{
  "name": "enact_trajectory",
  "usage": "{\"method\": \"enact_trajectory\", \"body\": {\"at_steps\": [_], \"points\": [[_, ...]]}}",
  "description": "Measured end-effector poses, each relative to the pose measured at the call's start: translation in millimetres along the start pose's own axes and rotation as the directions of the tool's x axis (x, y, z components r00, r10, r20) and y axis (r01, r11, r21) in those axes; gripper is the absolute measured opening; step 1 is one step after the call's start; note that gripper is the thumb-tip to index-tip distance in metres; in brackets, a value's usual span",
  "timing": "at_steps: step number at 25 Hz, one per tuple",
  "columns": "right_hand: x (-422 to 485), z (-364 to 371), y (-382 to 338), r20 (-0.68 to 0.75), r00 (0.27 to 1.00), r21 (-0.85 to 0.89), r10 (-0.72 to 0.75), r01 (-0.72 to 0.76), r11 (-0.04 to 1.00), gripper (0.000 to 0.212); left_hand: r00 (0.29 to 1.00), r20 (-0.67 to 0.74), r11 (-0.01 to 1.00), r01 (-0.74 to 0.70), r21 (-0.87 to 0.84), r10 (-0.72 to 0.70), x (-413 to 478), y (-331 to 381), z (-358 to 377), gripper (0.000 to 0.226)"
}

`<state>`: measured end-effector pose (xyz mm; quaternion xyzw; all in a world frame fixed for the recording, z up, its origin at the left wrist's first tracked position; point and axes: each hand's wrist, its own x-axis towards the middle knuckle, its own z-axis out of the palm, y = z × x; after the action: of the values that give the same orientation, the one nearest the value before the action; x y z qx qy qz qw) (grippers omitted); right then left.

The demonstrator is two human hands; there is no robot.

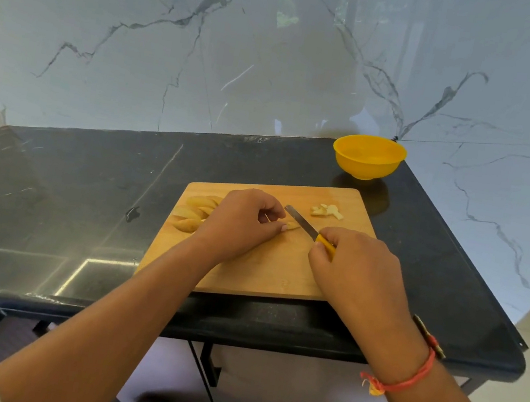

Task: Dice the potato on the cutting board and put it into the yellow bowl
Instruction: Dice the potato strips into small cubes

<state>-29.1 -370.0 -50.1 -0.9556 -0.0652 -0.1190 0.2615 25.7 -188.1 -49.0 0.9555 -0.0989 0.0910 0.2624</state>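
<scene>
left hand (240, 219) pins potato strip (291, 227) steady | right hand (355, 266) grips knife (303, 224), blade across it | diced pieces (327, 211) kept aside toward yellow bowl (368, 157)

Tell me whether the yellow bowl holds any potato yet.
No potato visible: the yellow bowl shows only a pale sheen inside, and the cut pieces lie on the cutting board.

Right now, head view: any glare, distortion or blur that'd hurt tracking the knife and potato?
Head view: wide-angle bends the countertop edges; glare streaks on its left side, and the yellow bowl mirrors in it; cutting board evenly lit, knife blade crisp, no motion blur; the potato piece at the blade is partly hidden under the left hand.
</scene>
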Motion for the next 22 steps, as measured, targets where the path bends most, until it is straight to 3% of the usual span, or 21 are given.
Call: {"method": "enact_trajectory", "body": {"at_steps": [7, 18, 22], "points": [[-5.1, 3.0, -3.3, -0.009, 0.998, -0.127, -0.063, 0.062, 0.99, 0.031, 0.997, -0.056, 0.999, 0.044, -0.03, -0.046, -0.3, 5.7, 10.7, 0.014], [4.4, -0.2, -2.6, 0.363, 0.931, -0.289, 0.033, 0.079, 0.954, 0.025, 0.987, -0.109, 0.99, 0.109, -0.086, -0.118, -0.7, 8.7, 16.2, 0.011], [-10.7, -15.8, 2.4, 0.301, 0.953, -0.302, -0.02, 0.115, 0.946, 0.029, 0.991, -0.088, 0.994, 0.091, -0.065, -0.096, -2.0, 9.0, 13.8, 0.013]]}}
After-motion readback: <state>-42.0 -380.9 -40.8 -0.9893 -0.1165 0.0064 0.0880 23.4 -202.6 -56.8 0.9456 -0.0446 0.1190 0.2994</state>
